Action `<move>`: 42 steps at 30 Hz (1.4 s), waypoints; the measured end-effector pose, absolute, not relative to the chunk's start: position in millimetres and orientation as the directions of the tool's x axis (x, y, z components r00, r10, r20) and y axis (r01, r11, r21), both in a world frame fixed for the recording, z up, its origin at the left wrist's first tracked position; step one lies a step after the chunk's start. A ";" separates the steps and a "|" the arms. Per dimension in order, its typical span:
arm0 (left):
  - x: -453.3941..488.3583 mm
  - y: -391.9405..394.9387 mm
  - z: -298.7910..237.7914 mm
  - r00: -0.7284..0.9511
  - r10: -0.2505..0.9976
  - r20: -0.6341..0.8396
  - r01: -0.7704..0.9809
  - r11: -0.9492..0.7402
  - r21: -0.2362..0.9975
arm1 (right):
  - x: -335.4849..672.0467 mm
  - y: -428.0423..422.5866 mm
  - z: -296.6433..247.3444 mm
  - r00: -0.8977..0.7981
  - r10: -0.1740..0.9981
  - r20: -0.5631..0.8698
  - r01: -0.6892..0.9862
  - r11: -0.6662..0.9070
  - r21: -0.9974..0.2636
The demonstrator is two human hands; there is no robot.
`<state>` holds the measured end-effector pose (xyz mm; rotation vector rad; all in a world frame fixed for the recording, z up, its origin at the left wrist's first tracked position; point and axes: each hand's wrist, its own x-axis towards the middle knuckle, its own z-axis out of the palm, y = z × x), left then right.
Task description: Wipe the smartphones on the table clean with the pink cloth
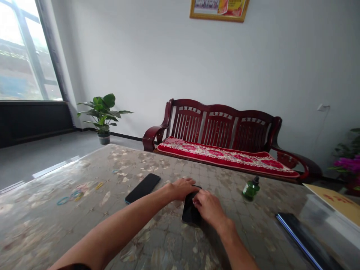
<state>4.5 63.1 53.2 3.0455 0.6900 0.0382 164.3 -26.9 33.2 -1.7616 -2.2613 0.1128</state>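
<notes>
Flat on the patterned tabletop (165, 240), directly beneath the grip, a dark phone (190, 213); probably light in the hand, stiff throughout, with a slick face apt to slide under a push and to crack if dropped; best held by the two long edges, clear of the smooth front; in looks, black and glossy, rectangular with rounded corners, set at a slight slant, a thin paler rim at the near end, the far end partly hidden by fingers.

At the grip itself, left hand (182, 188) palm down by the far left corner, fingers stretched toward the far end; right hand (209, 208) over the right long edge, fingers bent inward above the face; pinching, pressing or merely resting, impossible to tell for either.

Left of the grip, near, a second phone (143, 188), black, with a blue edge; farther left, a loose scatter of coloured bands (63, 201); right of the grip, well apart, a small green bottle (250, 190) with a dark top; beyond the grip, past the table's far edge, a reddish wooden bench (221, 129) with a red floral seat cover (225, 154).
</notes>
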 end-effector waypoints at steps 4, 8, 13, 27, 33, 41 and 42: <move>22.2 77.7 47.8 0.921 0.385 -0.057 0.386 -0.922 0.009 | 167.9 -26.2 33.6 -0.258 0.952 0.165 0.914 0.295 -0.277; 29.2 84.7 45.7 0.914 0.369 -0.166 0.373 -0.928 -0.007 | 169.0 -26.5 38.5 -0.290 0.948 0.127 0.893 0.316 -0.320; 26.5 85.4 52.4 0.883 0.405 -0.237 0.413 -0.911 -0.020 | 170.7 -28.0 42.9 -0.288 0.956 0.060 0.894 0.290 -0.341; -33.9 25.5 33.8 0.597 0.794 -0.119 0.795 -0.565 0.221 | 154.9 -28.6 30.8 -0.144 0.973 0.179 0.965 0.178 -0.191; -39.8 3.0 24.9 0.526 0.850 -0.040 0.814 -0.489 0.314 | 152.1 -33.4 25.1 -0.140 0.957 0.253 0.968 0.186 -0.171; -54.3 6.9 13.1 0.579 0.815 0.032 0.738 -0.540 0.405 | 149.2 -30.6 18.1 -0.093 0.942 0.322 0.976 0.150 -0.157; -53.9 7.0 12.4 0.578 0.816 0.032 0.739 -0.539 0.404 | 144.2 -31.6 18.1 -0.122 0.939 0.322 0.968 0.184 -0.172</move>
